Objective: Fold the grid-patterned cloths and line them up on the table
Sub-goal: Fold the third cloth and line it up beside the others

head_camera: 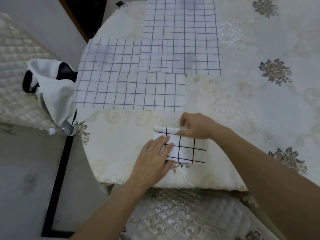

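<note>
A small folded white cloth with black grid lines [186, 149] lies near the table's front edge. My left hand [154, 158] rests flat on its left side, fingers together. My right hand [194, 126] pinches the cloth's far top edge between thumb and fingers. Three larger grid-patterned cloths lie spread flat further back: one in front [131, 91], one at the left [110, 54], and one at the far middle [181, 32]. They overlap each other slightly.
The table [259, 101] wears a cream floral cover. A white and black bag [52, 90] sits at the table's left edge on a quilted seat [15, 84]. A padded chair seat [181, 215] lies below the front edge.
</note>
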`<state>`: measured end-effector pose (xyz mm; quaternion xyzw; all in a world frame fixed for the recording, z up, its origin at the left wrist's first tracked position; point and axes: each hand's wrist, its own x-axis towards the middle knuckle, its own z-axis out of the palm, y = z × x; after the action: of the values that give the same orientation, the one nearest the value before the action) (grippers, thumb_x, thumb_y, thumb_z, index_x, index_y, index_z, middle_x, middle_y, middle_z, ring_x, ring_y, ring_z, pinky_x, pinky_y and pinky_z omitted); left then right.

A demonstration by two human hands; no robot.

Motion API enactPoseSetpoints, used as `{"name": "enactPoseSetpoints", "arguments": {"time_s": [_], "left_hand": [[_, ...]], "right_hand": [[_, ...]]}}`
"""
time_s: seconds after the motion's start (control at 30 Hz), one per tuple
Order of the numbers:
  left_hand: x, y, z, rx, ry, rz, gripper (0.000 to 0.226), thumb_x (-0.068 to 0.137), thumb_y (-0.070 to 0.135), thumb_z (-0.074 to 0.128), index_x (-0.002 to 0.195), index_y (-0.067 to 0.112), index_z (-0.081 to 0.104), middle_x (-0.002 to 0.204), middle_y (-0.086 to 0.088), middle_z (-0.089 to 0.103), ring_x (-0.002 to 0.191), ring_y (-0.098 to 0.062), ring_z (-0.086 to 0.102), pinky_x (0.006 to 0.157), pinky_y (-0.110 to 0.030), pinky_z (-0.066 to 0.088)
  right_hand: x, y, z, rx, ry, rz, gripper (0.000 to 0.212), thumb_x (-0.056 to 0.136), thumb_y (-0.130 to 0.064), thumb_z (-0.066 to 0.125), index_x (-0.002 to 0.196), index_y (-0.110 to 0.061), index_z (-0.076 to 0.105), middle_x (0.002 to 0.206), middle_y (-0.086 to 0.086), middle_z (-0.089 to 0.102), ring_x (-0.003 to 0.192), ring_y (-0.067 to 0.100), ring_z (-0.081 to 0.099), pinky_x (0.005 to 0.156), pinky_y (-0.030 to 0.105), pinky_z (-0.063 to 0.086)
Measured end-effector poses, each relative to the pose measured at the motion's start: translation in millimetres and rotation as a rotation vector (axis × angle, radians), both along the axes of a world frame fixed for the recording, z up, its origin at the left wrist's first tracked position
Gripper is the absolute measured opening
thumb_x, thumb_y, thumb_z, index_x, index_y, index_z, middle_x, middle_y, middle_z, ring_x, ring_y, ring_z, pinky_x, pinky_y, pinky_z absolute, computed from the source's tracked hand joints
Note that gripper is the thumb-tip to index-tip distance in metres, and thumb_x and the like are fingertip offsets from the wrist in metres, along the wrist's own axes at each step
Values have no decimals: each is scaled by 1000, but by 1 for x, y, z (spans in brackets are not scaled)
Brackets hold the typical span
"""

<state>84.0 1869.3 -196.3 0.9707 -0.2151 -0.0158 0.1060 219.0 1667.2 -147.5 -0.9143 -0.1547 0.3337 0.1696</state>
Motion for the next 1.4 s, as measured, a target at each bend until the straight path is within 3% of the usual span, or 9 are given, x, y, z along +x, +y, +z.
{"name": "enactPoseSetpoints", "arguments": {"time_s": [0.27, 0.53, 0.7, 0.77, 0.93, 1.1, 1.2, 1.3, 1.4], "left_hand": [[-3, 9, 13, -197, 56, 30, 53, 90, 37, 59, 138, 15, 53, 156, -4, 38, 144, -20, 36, 116, -42, 33], [4, -13, 40, -725, 271, 618, 37, 102, 24, 50, 138, 14, 49, 143, 2, 40, 133, -10, 39, 113, -28, 33], [22, -41, 73, -1304, 867, 1075, 45, 103, 48, 39, 99, 12, 66, 88, -6, 68, 79, -20, 63, 77, -39, 51], [26, -49, 89, -1448, 976, 1137, 53, 103, 53, 36, 96, 10, 68, 88, -6, 74, 83, -25, 68, 83, -46, 55], [21, -59, 110, -1256, 739, 880, 44, 106, 47, 34, 112, 21, 69, 107, 0, 75, 101, -19, 70, 92, -43, 56], [13, -67, 116, -1019, 462, 691, 41, 108, 33, 33, 87, 8, 58, 83, -6, 63, 79, -18, 59, 73, -32, 47], [7, -74, 119, -927, 413, 629, 42, 107, 35, 32, 82, 8, 52, 75, -2, 56, 68, -10, 51, 65, -25, 40], [1, -82, 115, -859, 373, 582, 42, 107, 35, 32, 82, 8, 52, 77, -7, 59, 74, -16, 55, 74, -35, 44], [-5, -94, 118, -830, 377, 573, 42, 107, 35, 31, 81, 11, 53, 80, -6, 59, 79, -22, 57, 76, -37, 45]], "right_hand": [[-3, -10, 13, 195, 192, -41, 17, 90, -32, 70, 82, -21, 60, 73, -7, 54, 64, 8, 48, 60, 21, 36], [-53, -35, 21, 752, 384, -701, 21, 92, -27, 66, 94, -6, 60, 84, 7, 60, 80, 23, 56, 73, 35, 43], [-84, -22, 48, 1011, 368, -1028, 23, 97, -17, 58, 116, -6, 65, 112, 12, 73, 103, 33, 69, 89, 49, 55], [-95, -16, 56, 1028, 345, -1087, 23, 97, -20, 58, 117, -12, 66, 112, 8, 74, 103, 30, 70, 92, 50, 55], [-117, -13, 68, 1026, 260, -1144, 22, 99, -21, 57, 118, -16, 65, 110, 3, 75, 102, 24, 71, 92, 48, 56], [-132, -19, 73, 961, 117, -1158, 29, 101, -34, 55, 108, -10, 68, 104, 5, 75, 98, 24, 72, 90, 49, 57], [-139, -23, 76, 862, -13, -1144, 42, 103, -45, 47, 95, -9, 68, 91, 2, 74, 85, 16, 71, 78, 35, 58], [-150, -31, 73, 780, -189, -1116, 52, 104, -44, 44, 79, 1, 48, 71, 8, 52, 67, 16, 51, 66, 35, 43], [-161, -37, 72, 707, -294, -1105, 44, 105, -36, 42, 68, -13, 37, 62, -3, 37, 59, 10, 37, 59, 30, 33]]}}
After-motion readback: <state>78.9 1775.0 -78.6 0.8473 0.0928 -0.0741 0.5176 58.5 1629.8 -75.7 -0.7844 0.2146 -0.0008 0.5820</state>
